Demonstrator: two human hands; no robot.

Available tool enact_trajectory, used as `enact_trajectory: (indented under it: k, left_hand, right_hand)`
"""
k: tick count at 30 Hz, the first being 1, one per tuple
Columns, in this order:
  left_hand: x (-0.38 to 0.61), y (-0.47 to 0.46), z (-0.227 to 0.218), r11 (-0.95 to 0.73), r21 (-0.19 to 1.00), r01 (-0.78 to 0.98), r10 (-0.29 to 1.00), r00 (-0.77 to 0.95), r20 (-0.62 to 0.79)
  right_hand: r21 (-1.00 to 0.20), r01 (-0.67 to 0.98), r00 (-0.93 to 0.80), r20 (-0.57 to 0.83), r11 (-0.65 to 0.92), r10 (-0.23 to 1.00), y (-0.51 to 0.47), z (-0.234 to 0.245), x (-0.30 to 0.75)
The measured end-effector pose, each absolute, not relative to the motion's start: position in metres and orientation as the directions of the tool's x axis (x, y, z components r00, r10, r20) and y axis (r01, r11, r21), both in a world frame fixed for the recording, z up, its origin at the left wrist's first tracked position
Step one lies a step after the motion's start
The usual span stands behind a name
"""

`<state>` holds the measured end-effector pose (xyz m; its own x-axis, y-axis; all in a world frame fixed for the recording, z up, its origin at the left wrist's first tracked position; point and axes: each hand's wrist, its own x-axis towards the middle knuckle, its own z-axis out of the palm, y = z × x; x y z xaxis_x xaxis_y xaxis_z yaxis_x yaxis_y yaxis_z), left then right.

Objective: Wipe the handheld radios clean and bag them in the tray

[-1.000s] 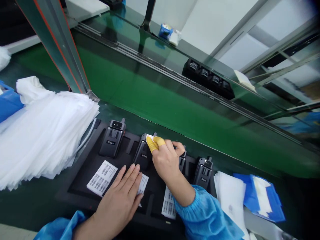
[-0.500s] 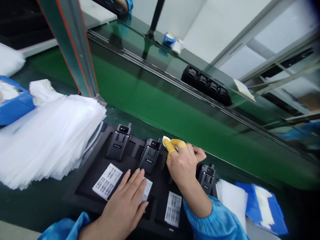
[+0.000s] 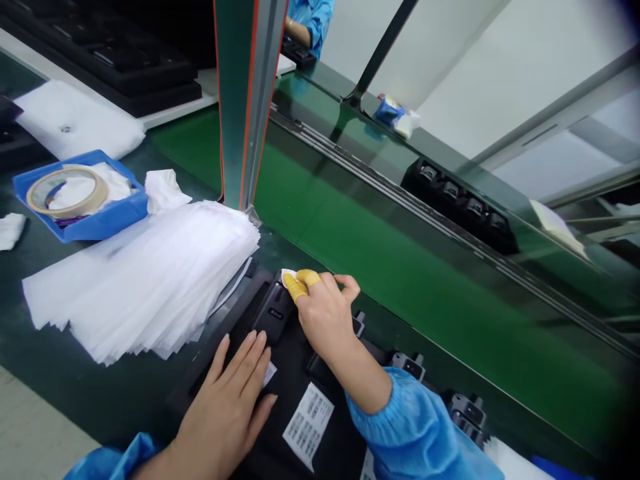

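Note:
My right hand (image 3: 323, 310), with yellow finger cots on two fingers, pinches a small white wipe (image 3: 287, 275) against the top of a black handheld device (image 3: 273, 315). That device stands in a black tray (image 3: 235, 320). My left hand (image 3: 227, 407) lies flat and open on the tray, fingers over a white label sheet. Another label sheet (image 3: 309, 424) lies on the tray to its right. Two more black devices (image 3: 407, 365) show beyond my right sleeve.
A big fan of white bags (image 3: 145, 280) lies left of the tray. A blue bin (image 3: 83, 197) holds a tape roll. A green conveyor belt (image 3: 400, 267) runs behind, with another black tray of devices (image 3: 460, 203). A metal post (image 3: 245, 100) stands at the back. Another person's sleeve (image 3: 307, 17) shows far off.
My right hand carried the wipe from the second device across to the leftmost one. The camera swung left, bringing the blue bin and tape into sight. My left hand stayed flat on the tray.

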<state>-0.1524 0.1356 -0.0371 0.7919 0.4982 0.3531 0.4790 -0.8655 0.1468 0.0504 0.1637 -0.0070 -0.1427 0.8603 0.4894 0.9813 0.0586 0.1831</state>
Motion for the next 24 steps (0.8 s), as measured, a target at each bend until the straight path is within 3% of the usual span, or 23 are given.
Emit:
enact_trajectory:
  k: [8, 16, 24]
  left_hand:
    - [-0.151, 0.137, -0.041, -0.862, 0.154, 0.484, 0.506, 0.794, 0.338]
    - [-0.151, 0.137, -0.041, -0.850, 0.208, 0.485, 0.527, 0.767, 0.365]
    - [-0.152, 0.139, -0.040, -0.868, 0.145, 0.475, 0.495, 0.802, 0.334]
  right_hand:
    - [0.220, 0.974, -0.162, 0.476, 0.061, 0.864, 0.150, -0.011, 0.058]
    - [0.260, 0.962, -0.049, 0.475, -0.087, 0.878, 0.134, -0.011, 0.080]
    - [0.235, 0.971, -0.142, 0.477, 0.029, 0.867, 0.163, -0.006, 0.057]
